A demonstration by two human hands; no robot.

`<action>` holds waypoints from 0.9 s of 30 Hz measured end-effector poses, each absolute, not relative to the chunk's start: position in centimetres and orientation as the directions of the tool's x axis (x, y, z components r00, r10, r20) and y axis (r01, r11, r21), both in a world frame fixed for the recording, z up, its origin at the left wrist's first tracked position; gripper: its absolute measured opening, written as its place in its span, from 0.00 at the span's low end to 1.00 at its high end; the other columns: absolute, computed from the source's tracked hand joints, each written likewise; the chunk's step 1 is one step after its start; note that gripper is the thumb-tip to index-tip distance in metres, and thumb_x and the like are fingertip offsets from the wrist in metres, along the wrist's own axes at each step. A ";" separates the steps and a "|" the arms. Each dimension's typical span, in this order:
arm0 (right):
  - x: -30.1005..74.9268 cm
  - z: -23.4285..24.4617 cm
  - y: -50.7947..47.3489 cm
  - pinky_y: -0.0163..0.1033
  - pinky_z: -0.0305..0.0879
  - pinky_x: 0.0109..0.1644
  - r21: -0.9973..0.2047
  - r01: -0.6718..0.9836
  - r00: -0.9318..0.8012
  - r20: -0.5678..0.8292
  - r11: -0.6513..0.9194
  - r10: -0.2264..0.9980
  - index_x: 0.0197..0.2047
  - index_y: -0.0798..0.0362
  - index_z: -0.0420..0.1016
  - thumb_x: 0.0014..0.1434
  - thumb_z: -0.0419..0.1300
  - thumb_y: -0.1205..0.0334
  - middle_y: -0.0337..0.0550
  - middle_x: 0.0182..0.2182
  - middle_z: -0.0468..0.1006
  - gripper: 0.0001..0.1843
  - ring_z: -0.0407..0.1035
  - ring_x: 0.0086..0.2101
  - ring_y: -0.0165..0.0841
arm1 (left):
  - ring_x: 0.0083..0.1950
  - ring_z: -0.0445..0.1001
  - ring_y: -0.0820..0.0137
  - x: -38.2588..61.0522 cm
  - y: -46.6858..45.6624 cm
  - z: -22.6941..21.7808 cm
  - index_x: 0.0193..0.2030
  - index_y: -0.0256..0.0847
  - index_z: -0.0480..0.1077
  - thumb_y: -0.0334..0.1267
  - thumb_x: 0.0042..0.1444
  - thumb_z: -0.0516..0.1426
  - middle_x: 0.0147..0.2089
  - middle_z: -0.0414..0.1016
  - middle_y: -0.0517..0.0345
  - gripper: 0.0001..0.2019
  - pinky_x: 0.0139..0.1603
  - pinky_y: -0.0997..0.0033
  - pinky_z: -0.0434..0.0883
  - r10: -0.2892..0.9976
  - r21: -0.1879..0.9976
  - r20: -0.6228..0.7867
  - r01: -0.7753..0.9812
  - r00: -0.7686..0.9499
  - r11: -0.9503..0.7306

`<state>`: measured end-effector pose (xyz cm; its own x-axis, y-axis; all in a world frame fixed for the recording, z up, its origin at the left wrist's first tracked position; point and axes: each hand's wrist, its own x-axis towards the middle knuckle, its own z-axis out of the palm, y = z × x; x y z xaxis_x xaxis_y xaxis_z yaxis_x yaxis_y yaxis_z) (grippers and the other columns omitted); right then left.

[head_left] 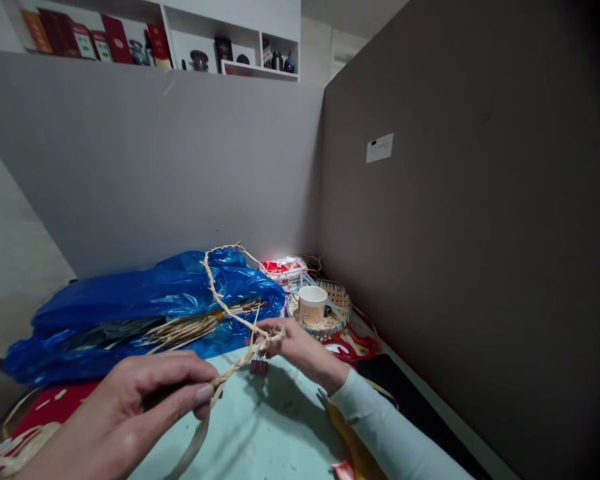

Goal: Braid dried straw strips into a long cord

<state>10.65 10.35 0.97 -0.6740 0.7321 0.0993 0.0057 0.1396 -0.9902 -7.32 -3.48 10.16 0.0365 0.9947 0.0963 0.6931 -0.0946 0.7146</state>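
A pale braided straw cord [242, 362] runs between my two hands above the light green tabletop [275, 427]. My left hand [150, 400] pinches its near end between thumb and fingers, and a flat loose strand [195, 443] hangs down from there. Further off, my right hand [295, 347] holds the thicker knotted part, its fingertips partly hidden behind the straw. From that part, a thin twisted length [214, 287] loops up and over toward the back. Just below the right hand is a dark red binder clip [259, 367]; I cannot tell whether it grips the braid.
Blue plastic bags [115, 293] with a bundle of dry straw [185, 331] lie at the back left. A paper cup [313, 305] stands in a woven tray [343, 300]. Yellow-handled pliers [347, 433] lie under my right forearm, beside a black flat object [405, 400]. Grey partitions enclose the table.
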 end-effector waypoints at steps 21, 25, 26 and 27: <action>7.5 0.2 15.9 0.35 0.63 0.28 -0.988 0.149 -0.581 -0.050 0.046 0.813 0.25 0.56 0.70 0.56 0.51 0.65 0.44 0.23 0.74 0.11 0.68 0.24 0.31 | 0.29 0.67 0.65 -7.8 1.0 -4.4 0.18 0.40 0.68 0.46 0.47 0.55 0.22 0.75 0.57 0.14 0.33 0.69 0.58 0.945 0.861 -0.218 0.408 -0.244 0.304; 8.7 -1.4 15.1 0.35 0.63 0.32 -0.931 0.312 -0.659 -0.068 0.190 0.749 0.26 0.57 0.73 0.49 0.55 0.72 0.42 0.24 0.76 0.07 0.69 0.28 0.32 | 0.28 0.67 0.65 -8.0 1.2 -4.8 0.18 0.41 0.67 0.47 0.47 0.54 0.21 0.74 0.58 0.14 0.32 0.70 0.58 0.944 0.856 -0.217 0.416 -0.250 0.307; 8.9 -1.5 14.7 0.35 0.63 0.35 -0.912 0.333 -0.679 -0.056 0.240 0.732 0.28 0.57 0.75 0.47 0.57 0.73 0.42 0.27 0.77 0.07 0.70 0.30 0.33 | 0.27 0.67 0.65 -7.9 1.3 -4.9 0.18 0.42 0.67 0.47 0.47 0.54 0.21 0.74 0.58 0.14 0.32 0.70 0.59 0.945 0.856 -0.214 0.419 -0.248 0.303; 9.1 -1.6 14.3 0.35 0.62 0.36 -0.893 0.349 -0.694 -0.042 0.285 0.719 0.31 0.56 0.77 0.45 0.59 0.73 0.42 0.29 0.78 0.09 0.70 0.32 0.34 | 0.27 0.67 0.65 -7.9 1.3 -4.9 0.18 0.42 0.66 0.48 0.47 0.55 0.20 0.74 0.59 0.15 0.31 0.70 0.59 0.945 0.854 -0.209 0.423 -0.252 0.302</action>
